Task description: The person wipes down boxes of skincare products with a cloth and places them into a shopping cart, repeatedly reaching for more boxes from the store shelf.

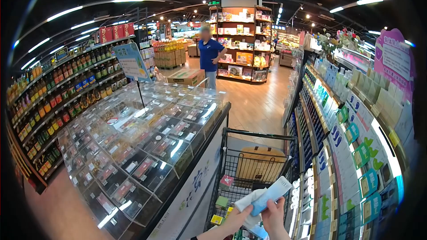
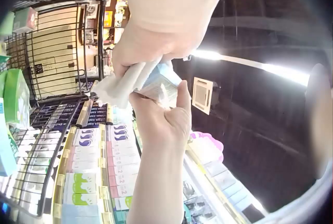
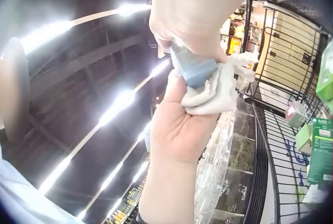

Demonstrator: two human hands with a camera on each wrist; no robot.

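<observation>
In the head view, a light blue and white box [image 1: 279,188] is held above a black wire shopping cart [image 1: 235,160]. My right hand [image 1: 273,218] grips the box by its edges, thumb on one side. My left hand [image 1: 239,221] holds a crumpled white cloth [image 3: 217,89] against the box's lower end. Seen from the right wrist, the cloth is bunched in folds between the left fingers and thumb, touching the blue end of the box. From the left wrist, the right palm [image 2: 164,122] lies under the box, and the cloth partly hides it.
Several small boxes, including a green box [image 3: 320,151], lie in the cart. A display counter [image 1: 155,151] with clear compartments stands left, shelves of packaged goods [image 1: 338,151] right. Ahead, a person in a blue shirt [image 1: 210,55] stands near a tall shelf [image 1: 242,40].
</observation>
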